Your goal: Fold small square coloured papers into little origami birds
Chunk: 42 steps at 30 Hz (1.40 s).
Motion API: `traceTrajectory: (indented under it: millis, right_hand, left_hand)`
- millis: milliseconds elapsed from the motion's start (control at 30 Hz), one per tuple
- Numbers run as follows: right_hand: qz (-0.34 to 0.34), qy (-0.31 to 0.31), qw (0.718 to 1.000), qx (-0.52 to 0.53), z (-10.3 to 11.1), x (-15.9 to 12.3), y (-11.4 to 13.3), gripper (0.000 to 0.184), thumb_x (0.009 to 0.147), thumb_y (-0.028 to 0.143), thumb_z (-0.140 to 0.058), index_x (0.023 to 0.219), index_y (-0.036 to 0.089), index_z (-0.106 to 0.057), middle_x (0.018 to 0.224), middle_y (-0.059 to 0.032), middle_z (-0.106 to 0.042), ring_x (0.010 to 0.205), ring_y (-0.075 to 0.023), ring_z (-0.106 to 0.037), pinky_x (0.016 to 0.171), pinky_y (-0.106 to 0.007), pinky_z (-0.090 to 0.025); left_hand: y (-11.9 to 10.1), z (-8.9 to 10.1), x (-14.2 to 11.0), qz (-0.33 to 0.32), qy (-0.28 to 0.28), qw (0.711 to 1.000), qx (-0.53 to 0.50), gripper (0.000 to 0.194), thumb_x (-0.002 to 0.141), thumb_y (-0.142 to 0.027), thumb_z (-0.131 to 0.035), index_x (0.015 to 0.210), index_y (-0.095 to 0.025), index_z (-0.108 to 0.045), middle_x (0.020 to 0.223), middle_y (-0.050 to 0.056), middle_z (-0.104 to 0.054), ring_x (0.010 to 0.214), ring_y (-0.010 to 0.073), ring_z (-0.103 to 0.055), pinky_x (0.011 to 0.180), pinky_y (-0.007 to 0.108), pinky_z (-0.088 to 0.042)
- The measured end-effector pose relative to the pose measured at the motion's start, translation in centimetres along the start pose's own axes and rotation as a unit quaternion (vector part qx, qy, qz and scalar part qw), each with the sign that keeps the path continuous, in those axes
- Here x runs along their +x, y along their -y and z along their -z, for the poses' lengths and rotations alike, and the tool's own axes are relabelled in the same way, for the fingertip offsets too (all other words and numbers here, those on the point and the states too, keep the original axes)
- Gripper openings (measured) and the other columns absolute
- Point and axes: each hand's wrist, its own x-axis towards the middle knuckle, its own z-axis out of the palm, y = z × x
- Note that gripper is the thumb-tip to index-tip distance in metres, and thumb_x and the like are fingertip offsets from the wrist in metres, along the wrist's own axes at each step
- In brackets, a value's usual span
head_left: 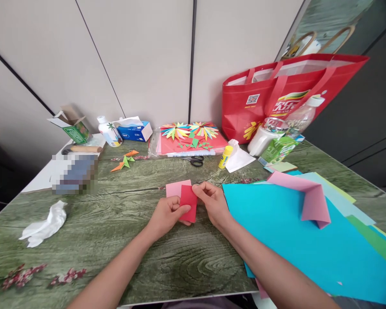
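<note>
A small red folded paper [188, 198] is held upright near the middle of the table. My left hand [167, 215] is closed on its lower left, the thumb lying across its face. At its upper right edge, the thumb and fingers of my right hand [212, 201] pinch the same paper. Behind it a pink paper [173, 189] shows at the upper left; I cannot tell whether it lies on the table or is held too. A large blue sheet [263, 214] reaches from beside my right hand under my right forearm.
A yellow glue stick [225, 157], black scissors [197, 161] and paper pinwheel shapes [203, 130] lie farther back. Orange and green folded pieces [126, 162] and a crumpled tissue [46, 225] are leftward. A red bag [241, 107], bottle [304, 116] and folded pink paper [312, 199] stand right.
</note>
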Motion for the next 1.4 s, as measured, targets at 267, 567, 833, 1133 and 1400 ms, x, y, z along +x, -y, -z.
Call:
traceTrajectory:
  millis: [267, 567, 833, 1133, 1400]
  right_hand:
    - [-0.035, 0.082, 0.996, -0.012, -0.2, -0.2, 0.0, 0.021, 0.067, 0.039, -0.063, 0.066, 0.018, -0.058, 0.064, 0.0018, -0.058, 0.057, -0.0109, -0.05, 0.055, -0.023, -0.042]
    - [0.051, 0.162, 0.966, -0.197, 0.2, -0.1, 0.3, 0.012, 0.07, 0.028, -0.057, 0.066, 0.019, -0.064, 0.065, -0.0002, -0.061, 0.058, -0.0136, -0.052, 0.054, -0.025, -0.039]
    - [0.034, 0.168, 0.956, -0.239, 0.0, -0.1, 0.3, 0.011, 0.064, 0.016, -0.051, 0.053, 0.016, -0.052, 0.052, 0.0041, -0.05, 0.049, -0.0085, -0.043, 0.048, -0.02, -0.032]
    - [0.019, 0.121, 0.965, -0.233, 0.5, 0.4, 0.8, 0.013, 0.059, 0.012, -0.048, 0.048, 0.016, -0.048, 0.049, 0.0038, -0.05, 0.05, -0.01, -0.048, 0.051, -0.022, -0.038]
    - [-0.013, 0.081, 0.992, -0.093, 0.4, 0.4, 0.3, 0.017, 0.07, 0.034, -0.057, 0.071, 0.017, -0.053, 0.065, 0.0006, -0.059, 0.061, -0.0129, -0.057, 0.058, -0.027, -0.048]
  left_hand:
    - [1.4, 0.3, 0.5, -0.023, -0.058, 0.997, -0.042, 0.028, 0.065, -0.039, -0.064, 0.077, -0.013, -0.058, 0.058, 0.002, -0.067, 0.053, 0.0186, -0.063, 0.056, 0.035, -0.053]
    - [0.7, 1.5, 0.7, -0.126, -0.104, 0.984, 0.07, 0.014, 0.066, -0.029, -0.065, 0.071, -0.015, -0.063, 0.068, 0.0, -0.063, 0.062, 0.0129, -0.056, 0.057, 0.022, -0.044]
    - [1.0, 1.6, 0.7, -0.151, -0.136, 0.979, 0.015, 0.012, 0.062, -0.024, -0.067, 0.057, -0.014, -0.063, 0.058, -0.001, -0.058, 0.055, 0.0102, -0.049, 0.052, 0.021, -0.037]
    - [-0.1, 3.1, 1.3, -0.12, -0.305, 0.927, -0.18, 0.015, 0.053, -0.023, -0.072, 0.06, -0.013, -0.063, 0.056, -0.002, -0.058, 0.048, 0.0082, -0.049, 0.043, 0.019, -0.037]
    - [0.3, 2.9, 1.3, -0.166, -0.295, 0.932, -0.131, 0.013, 0.059, -0.023, -0.069, 0.062, -0.015, -0.059, 0.058, -0.004, -0.056, 0.051, 0.0072, -0.047, 0.045, 0.017, -0.037]
